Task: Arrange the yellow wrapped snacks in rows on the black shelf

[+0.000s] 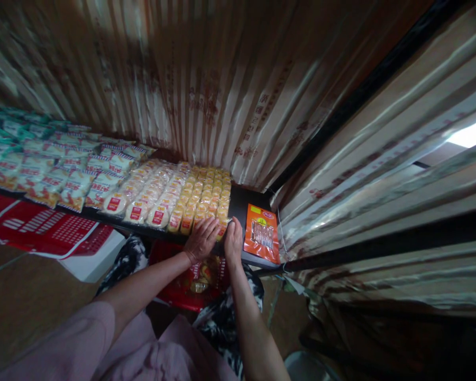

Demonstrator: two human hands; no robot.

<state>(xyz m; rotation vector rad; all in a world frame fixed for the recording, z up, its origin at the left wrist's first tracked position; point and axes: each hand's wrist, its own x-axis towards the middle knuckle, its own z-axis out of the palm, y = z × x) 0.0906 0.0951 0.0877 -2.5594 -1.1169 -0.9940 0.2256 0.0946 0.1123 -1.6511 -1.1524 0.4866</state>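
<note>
On a narrow dark shelf (238, 197), small yellow-wrapped snack packets (201, 193) stand in tight rows. My left hand (203, 236) lies over the front end of these rows with its fingers stretched out. At their right front corner, my right hand (233, 241) is held on edge, its fingers straight and its palm towards the packets. Whether the right palm touches them I cannot tell. To the right of that hand lies a flat orange package (261, 234) with a picture of sticks on it. Rows of clear-wrapped round snacks with red labels (137, 212) adjoin the yellow ones.
White snack bags (76, 185) and green bags (14, 128) fill the shelf's left part. Below stand a red crate (43, 225) and a white box (93, 259). Between my knees is a red basket (188, 304) holding packets. Corrugated sheeting (206, 69) and dark bars (349, 256) enclose the shelf.
</note>
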